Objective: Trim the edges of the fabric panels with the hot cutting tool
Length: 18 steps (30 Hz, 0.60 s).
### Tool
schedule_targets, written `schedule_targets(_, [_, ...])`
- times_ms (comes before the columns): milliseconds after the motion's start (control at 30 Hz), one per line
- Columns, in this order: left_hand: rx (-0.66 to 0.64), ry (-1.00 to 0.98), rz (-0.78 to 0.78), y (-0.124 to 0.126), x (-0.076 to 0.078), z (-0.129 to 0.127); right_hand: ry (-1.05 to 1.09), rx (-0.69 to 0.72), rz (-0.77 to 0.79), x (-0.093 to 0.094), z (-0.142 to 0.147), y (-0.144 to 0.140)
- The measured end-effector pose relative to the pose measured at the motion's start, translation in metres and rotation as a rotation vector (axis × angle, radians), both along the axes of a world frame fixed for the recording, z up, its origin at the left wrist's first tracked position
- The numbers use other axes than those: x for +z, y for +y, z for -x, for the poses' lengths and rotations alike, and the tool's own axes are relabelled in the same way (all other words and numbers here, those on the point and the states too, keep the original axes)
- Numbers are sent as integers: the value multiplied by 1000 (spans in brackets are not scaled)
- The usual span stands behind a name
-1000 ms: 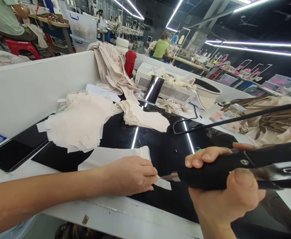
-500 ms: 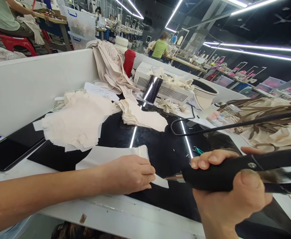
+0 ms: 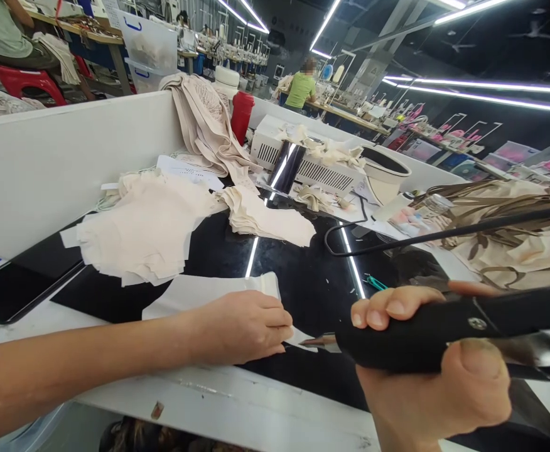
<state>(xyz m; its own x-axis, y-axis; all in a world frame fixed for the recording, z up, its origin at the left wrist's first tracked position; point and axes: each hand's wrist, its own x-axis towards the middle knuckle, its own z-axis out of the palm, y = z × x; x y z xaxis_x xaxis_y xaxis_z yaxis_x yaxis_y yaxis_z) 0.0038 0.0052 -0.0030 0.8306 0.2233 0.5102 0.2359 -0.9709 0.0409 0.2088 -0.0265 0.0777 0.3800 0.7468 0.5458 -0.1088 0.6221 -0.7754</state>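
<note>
A white fabric piece [image 3: 194, 295] lies on the black glossy board [image 3: 298, 276]. My left hand [image 3: 244, 329] is closed at its right end, with curled fingers pinching the edge; the fingertips are partly hidden. My right hand [image 3: 430, 370] is wrapped round a black corded hand tool [image 3: 397, 336] with a pointed metal tip [image 3: 319, 342]. That tip points left and meets the fabric's corner, close to my left fingers. Behind lie a stack of cream fabric pieces [image 3: 143, 226] and a smaller cream stack [image 3: 275, 216].
A black cable [image 3: 425, 238] loops across the board's right side. Small turquoise snips [image 3: 375, 283] lie there. At the back stand a vented white box [image 3: 322, 169], a red container [image 3: 242, 118] and a white bin [image 3: 383, 179]. Beige fabric with brown straps [image 3: 520, 232] is at right.
My right hand has brought the tool slightly left, so its tip now reaches over the fabric's corner. My left hand has stayed almost in place.
</note>
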Motion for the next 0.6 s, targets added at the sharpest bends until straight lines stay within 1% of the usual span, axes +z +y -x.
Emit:
schedule_targets(133, [-6,15,-10,1,-2,-1,4,5,-1,-3,9,-1])
schedule_targets(233, [0,19,-10,1,-3,-1,7,-11,9,-1,12,-1])
schedule_targets(400, [-9,-1,-4,1,-2,-1,10,-27,12,3,-1,-3])
schedule_targets(500, [-9,3,9,1,-1,1,-1,-49,0,0,-9,-4])
schedule_targets(600, [-4,15,5,1,0,1,-9,-62,7,-2,-10,-4])
